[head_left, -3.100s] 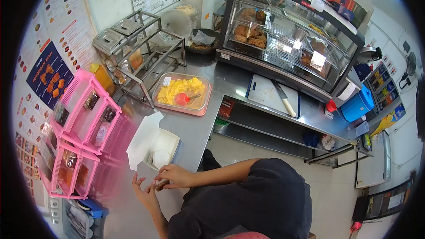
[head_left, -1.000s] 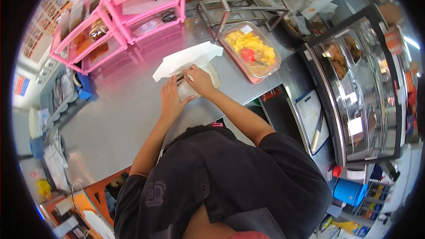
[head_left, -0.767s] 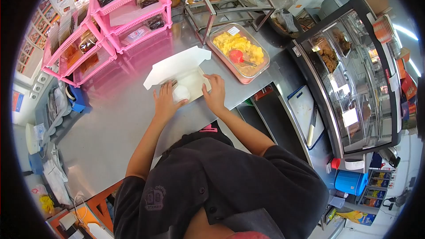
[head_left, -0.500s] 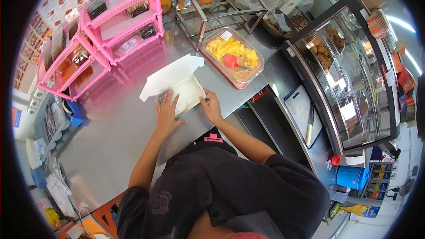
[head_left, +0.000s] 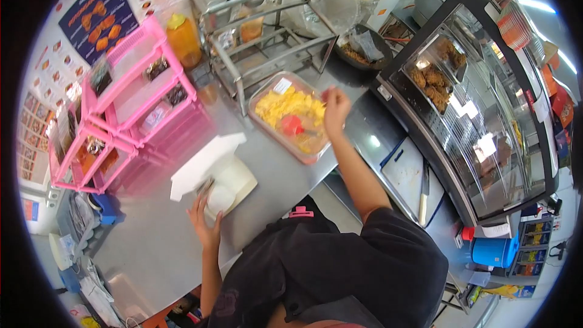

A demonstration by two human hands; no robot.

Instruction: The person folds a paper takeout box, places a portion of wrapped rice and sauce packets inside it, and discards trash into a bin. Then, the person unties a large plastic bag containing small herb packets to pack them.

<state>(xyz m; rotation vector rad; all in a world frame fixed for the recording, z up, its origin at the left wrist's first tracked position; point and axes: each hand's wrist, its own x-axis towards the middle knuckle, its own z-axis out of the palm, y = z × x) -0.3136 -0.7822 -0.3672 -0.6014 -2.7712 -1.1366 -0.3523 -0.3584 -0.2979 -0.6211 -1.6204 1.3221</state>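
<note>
An opened white takeaway box (head_left: 243, 187) lies on the steel counter, its lid (head_left: 206, 161) folded back. Inside are a smooth white rounded mound (head_left: 221, 198) and a small greyish item too blurred to name. At the box's near left corner is my left hand (head_left: 205, 222), fingers and thumb spread, fingertips touching or very near its side. My right hand (head_left: 337, 112) is over the right rim of a clear tub (head_left: 306, 157) of yellow chunky food (head_left: 297, 104). Its fingers look curled but are smeared by motion. A red scoop (head_left: 293, 124) rests in the food.
Pink stacked baskets (head_left: 143, 88) with packets stand at the left. Behind the tub is a metal rack (head_left: 273, 42). To the right are a white cutting board (head_left: 405, 170) with a knife (head_left: 424, 194) and a glass display case (head_left: 473, 109) holding fried pieces.
My right hand has left the box and moved up and right to the tub. My left hand has slid from inside the box to its near left corner. The view has shifted.
</note>
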